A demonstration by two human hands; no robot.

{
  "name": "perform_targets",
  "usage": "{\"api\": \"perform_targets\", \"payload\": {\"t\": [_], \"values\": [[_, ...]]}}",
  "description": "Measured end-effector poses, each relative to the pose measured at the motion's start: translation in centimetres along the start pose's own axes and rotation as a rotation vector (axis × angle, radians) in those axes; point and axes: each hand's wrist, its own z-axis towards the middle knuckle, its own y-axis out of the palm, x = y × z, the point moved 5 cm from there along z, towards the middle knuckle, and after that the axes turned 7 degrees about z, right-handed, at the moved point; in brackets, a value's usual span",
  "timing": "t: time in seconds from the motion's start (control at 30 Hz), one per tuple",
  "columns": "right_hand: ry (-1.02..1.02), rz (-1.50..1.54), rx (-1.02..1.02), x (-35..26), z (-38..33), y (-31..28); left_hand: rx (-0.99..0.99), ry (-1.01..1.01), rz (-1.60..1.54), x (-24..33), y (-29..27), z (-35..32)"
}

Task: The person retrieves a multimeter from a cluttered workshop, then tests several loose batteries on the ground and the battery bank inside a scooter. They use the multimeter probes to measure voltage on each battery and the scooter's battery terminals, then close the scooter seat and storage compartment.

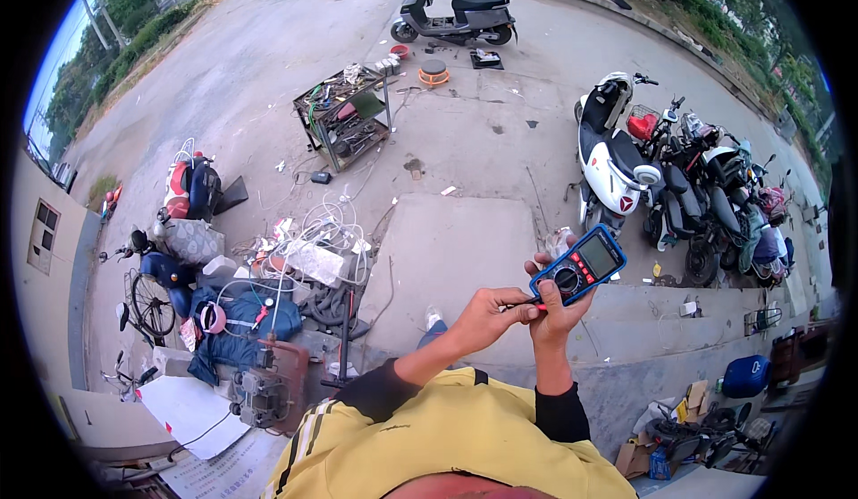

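Observation:
A blue-edged digital multimeter (578,267) with a grey screen, a round dial and red buttons rests tilted in my right hand (563,313). The fingers wrap around its back and the thumb lies near its lower end. My left hand (494,318) comes in from the left, its fingers pinched at the meter's lower end. Between them shows a thin test lead (525,304), with red and dark parts. The two hands touch or nearly touch there, and the lead's far end is hidden.
A metal tool cart (344,115) stands ahead on the left, with a grey scooter (456,18) beyond it. Parked scooters (617,155) line the right. Tangled white hose (326,240) and an air compressor (264,392) sit at left. A step edge (643,293) crosses at right.

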Motion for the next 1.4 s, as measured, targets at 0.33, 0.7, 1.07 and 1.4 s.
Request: {"api": "perform_targets", "payload": {"t": [0.33,0.7,1.07,1.4], "values": [[0.129,-0.110,-0.103,5.6,13.7,1.4,-0.371,0.158,0.126,1.3,-8.5,14.3],[0.141,0.112,-0.092,11.2,30.2,5.0,-0.238,0.176,0.823,-12.9,-17.6,29.6],[0.004,0.149,-0.209,16.3,46.0,2.4,0.017,-0.073,0.886,-22.8,-24.1,43.6],[0.004,0.341,-0.307,28.0,57.5,2.0,-0.179,-0.076,1.272,-30.1,-32.5,55.3]]}}
